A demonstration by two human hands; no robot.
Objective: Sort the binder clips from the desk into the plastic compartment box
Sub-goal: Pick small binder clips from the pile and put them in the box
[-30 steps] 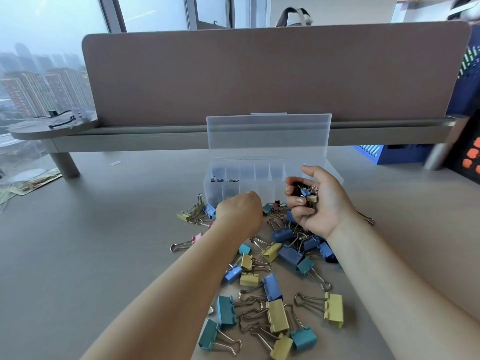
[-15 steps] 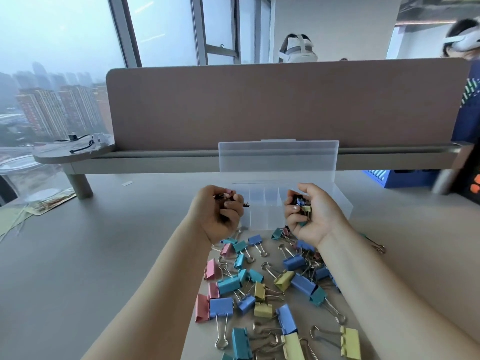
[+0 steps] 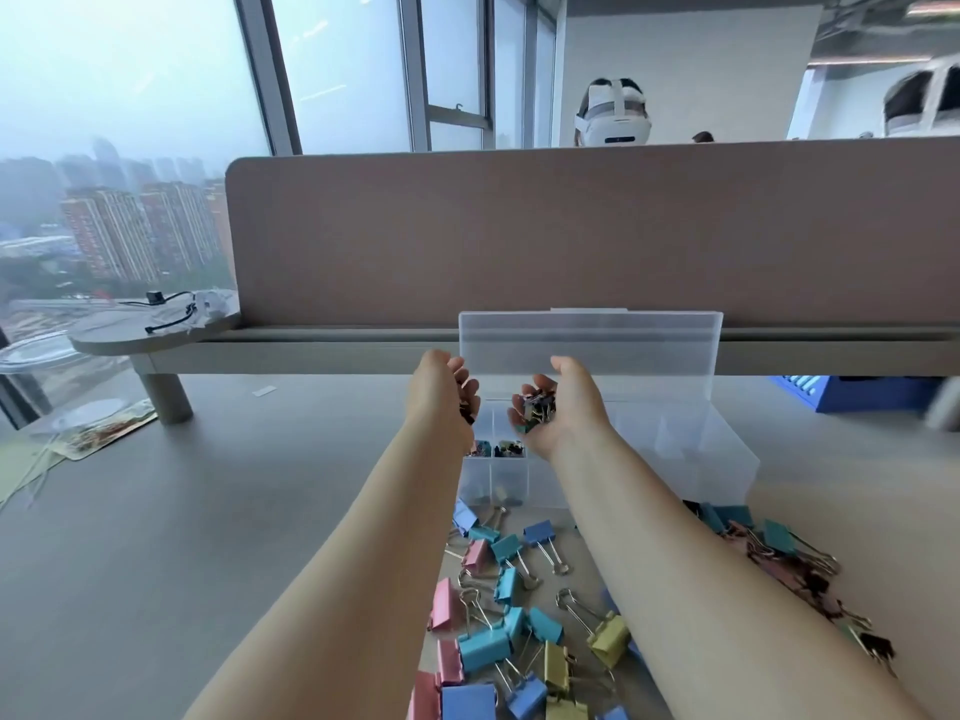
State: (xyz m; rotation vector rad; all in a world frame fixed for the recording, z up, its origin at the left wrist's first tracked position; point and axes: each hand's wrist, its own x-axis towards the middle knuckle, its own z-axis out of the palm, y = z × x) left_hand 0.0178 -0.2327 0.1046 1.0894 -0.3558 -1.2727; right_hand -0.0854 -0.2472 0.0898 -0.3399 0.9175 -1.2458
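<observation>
A clear plastic compartment box (image 3: 675, 459) stands open on the desk, its lid (image 3: 587, 337) upright. Both hands hover above its left compartments. My left hand (image 3: 441, 397) is curled and holds a few small dark clips at its fingertips. My right hand (image 3: 563, 407) cups a handful of small dark and coloured binder clips (image 3: 537, 407). Two left compartments hold small clips (image 3: 496, 449). Several large blue, pink, yellow and teal binder clips (image 3: 498, 646) lie scattered on the desk in front of the box, between and beside my forearms.
A brown partition panel (image 3: 571, 226) with a shelf rail runs behind the box. A round side shelf (image 3: 156, 324) with a cable sits at the left. A blue box (image 3: 831, 392) stands at the right. A person with a headset is behind the partition.
Both hands have risen from the clip pile and moved forward over the box's left compartments. The camera has tilted upward.
</observation>
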